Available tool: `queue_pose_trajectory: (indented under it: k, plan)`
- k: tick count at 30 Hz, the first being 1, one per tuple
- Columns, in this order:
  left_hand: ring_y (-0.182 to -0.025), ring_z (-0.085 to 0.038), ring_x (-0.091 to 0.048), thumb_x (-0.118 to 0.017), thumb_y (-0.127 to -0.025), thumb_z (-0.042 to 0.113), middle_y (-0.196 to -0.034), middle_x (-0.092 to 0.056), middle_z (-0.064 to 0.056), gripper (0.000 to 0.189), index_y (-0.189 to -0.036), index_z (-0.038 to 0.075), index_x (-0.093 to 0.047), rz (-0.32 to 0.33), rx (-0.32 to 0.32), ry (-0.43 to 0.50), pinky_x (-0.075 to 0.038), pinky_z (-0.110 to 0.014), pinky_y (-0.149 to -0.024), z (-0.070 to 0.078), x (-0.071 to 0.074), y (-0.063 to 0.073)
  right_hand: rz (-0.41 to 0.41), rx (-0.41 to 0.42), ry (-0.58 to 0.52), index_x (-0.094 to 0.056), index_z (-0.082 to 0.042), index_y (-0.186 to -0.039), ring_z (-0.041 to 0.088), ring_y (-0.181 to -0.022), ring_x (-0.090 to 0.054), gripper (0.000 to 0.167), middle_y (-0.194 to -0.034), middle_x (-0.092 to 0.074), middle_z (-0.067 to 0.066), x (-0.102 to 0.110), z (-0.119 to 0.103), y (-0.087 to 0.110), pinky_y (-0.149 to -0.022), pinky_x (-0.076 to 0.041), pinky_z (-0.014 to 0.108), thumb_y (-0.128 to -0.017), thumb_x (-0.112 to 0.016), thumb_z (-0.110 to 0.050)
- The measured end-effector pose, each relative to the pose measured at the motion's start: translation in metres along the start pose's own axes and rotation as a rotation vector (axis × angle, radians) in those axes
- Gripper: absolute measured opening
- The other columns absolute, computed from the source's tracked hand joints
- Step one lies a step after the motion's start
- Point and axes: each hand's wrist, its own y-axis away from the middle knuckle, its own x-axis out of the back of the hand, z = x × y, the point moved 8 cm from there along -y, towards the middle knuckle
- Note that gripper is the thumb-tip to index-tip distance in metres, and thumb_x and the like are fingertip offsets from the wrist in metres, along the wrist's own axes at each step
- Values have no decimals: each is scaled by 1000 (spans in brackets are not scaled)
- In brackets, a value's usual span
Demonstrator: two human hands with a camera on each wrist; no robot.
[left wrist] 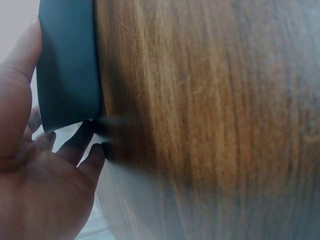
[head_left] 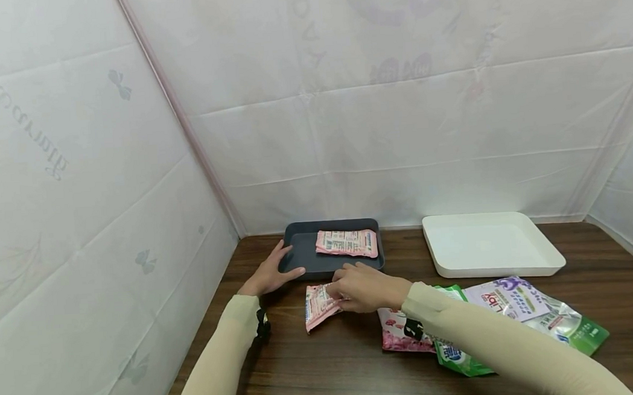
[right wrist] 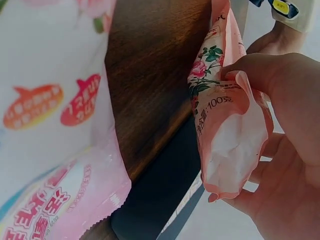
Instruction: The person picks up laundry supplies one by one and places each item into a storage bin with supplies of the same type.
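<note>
In the head view, my right hand (head_left: 362, 286) pinches a small pink packet (head_left: 319, 306) in front of the dark tray (head_left: 311, 274). The right wrist view shows roses printed on this packet (right wrist: 225, 115), with the thumb on one face and fingers behind it. My left hand (head_left: 272, 272) lies at the tray's front left corner, fingers spread along its side and thumb near the front rim. Close up, the left wrist view has the left hand (left wrist: 50, 175) against the tray's wall (left wrist: 70, 65). A similar pink packet (head_left: 346, 244) lies flat inside the tray.
A white tray (head_left: 440, 262) stands at the back right. In front of it lie a purple-and-white Liby packet (head_left: 510, 299), a green-and-white pouch (head_left: 588, 335), a green packet (head_left: 459, 361) and a pink bag (head_left: 398, 334), partly behind my right forearm. White sheeting (head_left: 313, 137) hangs behind the table.
</note>
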Motion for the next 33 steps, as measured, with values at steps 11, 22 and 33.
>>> queue_pose_trajectory:
  k: [11,22,33]
  plan:
    - [-156,-42,-11,-68,-96,53,-173,-2,-14,91,-164,11,-25,-2,-5,7,-20,-65,-120,2,1,2,13,-5,-26,-63,-29,-89,15,-91,-56,13,-103,-67,-5,6,2,4,-74,-44,34,-99,-71,-29]
    - [-156,-41,-11,-69,-96,50,-173,-1,-13,93,-165,10,-22,-7,-6,28,-20,-63,-120,1,1,1,25,2,-20,-65,-28,-89,20,-100,-61,12,-111,-70,-1,11,2,8,-86,-50,41,-98,-72,-28]
    - [-156,-39,-9,-70,-95,53,-173,-2,-13,103,-166,7,-11,-2,-5,37,-18,-61,-122,3,0,2,13,-11,-2,-66,-29,-90,20,-103,-61,10,-113,-71,-2,16,5,11,-88,-51,41,-98,-73,-28]
